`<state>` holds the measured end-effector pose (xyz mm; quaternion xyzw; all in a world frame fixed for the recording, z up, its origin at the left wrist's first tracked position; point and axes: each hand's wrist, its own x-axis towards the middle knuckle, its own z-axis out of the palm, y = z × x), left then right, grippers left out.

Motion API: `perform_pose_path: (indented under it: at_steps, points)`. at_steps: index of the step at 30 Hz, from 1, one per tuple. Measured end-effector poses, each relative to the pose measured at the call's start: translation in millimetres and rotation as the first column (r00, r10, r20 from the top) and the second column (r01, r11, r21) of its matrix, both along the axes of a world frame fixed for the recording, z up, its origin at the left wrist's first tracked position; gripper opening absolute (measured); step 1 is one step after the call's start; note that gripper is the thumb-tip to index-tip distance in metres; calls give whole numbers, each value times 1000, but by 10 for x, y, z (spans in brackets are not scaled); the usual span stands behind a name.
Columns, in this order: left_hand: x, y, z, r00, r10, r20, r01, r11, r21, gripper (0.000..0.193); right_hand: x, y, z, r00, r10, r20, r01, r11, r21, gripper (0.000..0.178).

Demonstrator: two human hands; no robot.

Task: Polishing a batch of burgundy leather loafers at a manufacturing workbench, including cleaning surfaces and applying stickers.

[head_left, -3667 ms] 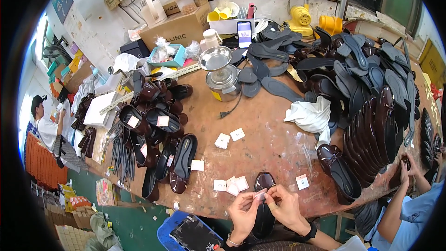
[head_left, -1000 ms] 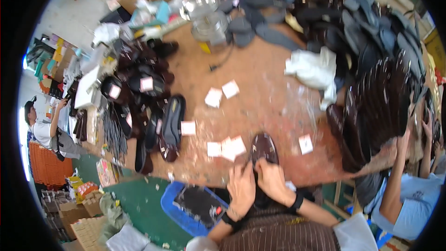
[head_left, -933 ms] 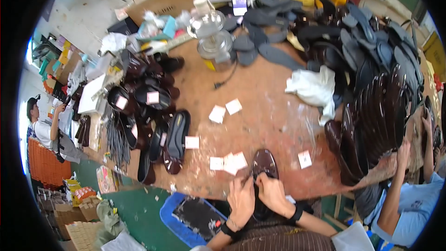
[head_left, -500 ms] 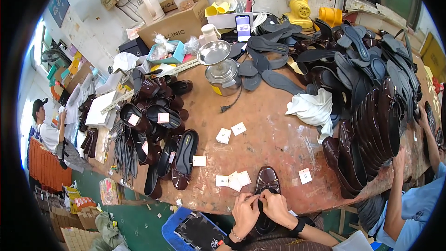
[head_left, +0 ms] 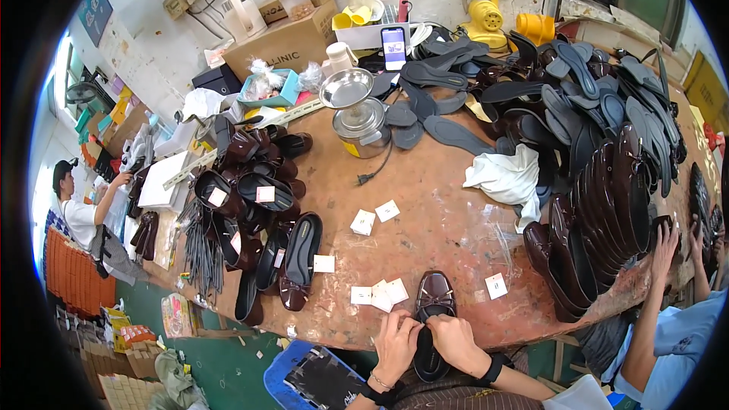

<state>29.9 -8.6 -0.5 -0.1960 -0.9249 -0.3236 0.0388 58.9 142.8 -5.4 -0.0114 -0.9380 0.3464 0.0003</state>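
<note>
A glossy dark burgundy loafer [head_left: 437, 286] with a small bow lies at the table's near edge, toe pointing away from me. My left hand [head_left: 396, 347] is closed in a pinch at the left of its opening. From the right, my right hand [head_left: 456, 343] reaches over the opening with fingers closed just below the bow. Whatever is between the fingertips is too small to make out. The shoe's dark insole [head_left: 430, 364] shows between my wrists. Just left of the toe lie several white tags [head_left: 381, 296]; another white tag [head_left: 496, 286] is at the right.
Tagged finished loafers [head_left: 300, 258] are piled at the left. A row of burgundy shoes [head_left: 600, 220], a white cloth [head_left: 505, 178] and grey insoles [head_left: 456, 133] are at the right and back. A metal tin with a dish [head_left: 361, 125] stands mid-table. A co-worker's hand [head_left: 664, 247] reaches in from the right.
My hands have moved slightly apart at the fingertips, and more of the loafer's bow shows. The co-worker's near hand has moved up along the row of shoes.
</note>
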Motion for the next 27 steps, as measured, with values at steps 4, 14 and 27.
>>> perform_pose_path:
  at_steps: [4, 14, 27]
  points:
    - [-8, -7, -36, 993, -103, -65, 105, 994, 40, 12, 17, 64, 157, 998, 57, 3, -56, 974, 219, 9]
    - [-2, 18, -186, 775, -84, 627, -426, 663, 616, 13, -92, 584, 211, 928, 225, 297, 71, 676, -734, 13]
    - [-44, -84, -178, 666, -320, 674, -400, 608, 685, 26, -190, 319, 215, 995, -44, -90, 14, 951, -308, 9]
